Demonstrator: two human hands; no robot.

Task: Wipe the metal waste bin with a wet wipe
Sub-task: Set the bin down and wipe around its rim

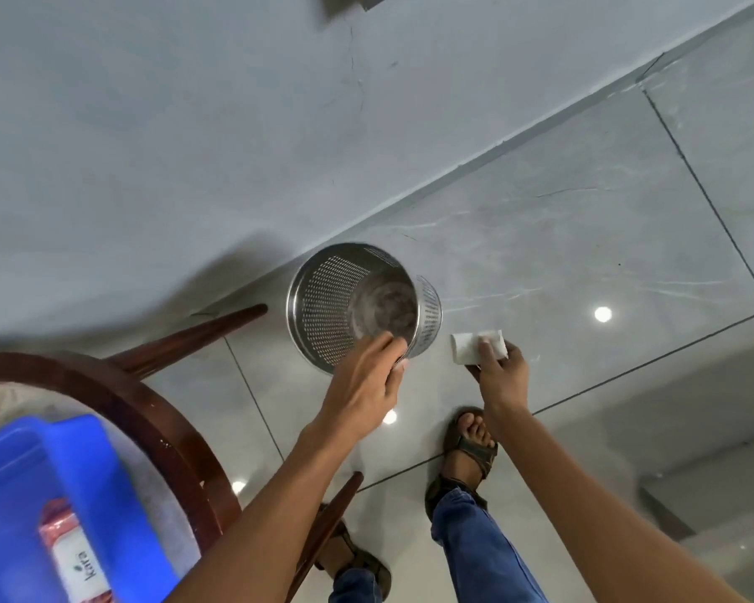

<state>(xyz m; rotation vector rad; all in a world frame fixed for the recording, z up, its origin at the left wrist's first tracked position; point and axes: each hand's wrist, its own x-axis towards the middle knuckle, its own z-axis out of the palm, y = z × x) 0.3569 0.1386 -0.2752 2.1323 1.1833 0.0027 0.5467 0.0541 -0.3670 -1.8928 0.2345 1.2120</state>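
Note:
A perforated metal waste bin (345,298) stands on the glossy tiled floor close to the wall, its open mouth tilted toward me. My left hand (366,380) grips the bin's near rim, with the fingers curled over the edge. Just right of the bin, my right hand (499,369) holds a folded white wet wipe (471,346) a little above the floor, and the wipe is not touching the bin.
A round wooden table (118,393) fills the lower left, carrying a blue tray (62,472) with a pack of wipes (77,559). Its legs splay toward the bin. My sandalled feet (471,446) stand on the grey floor tiles (584,237). The wall (149,124) runs behind the bin.

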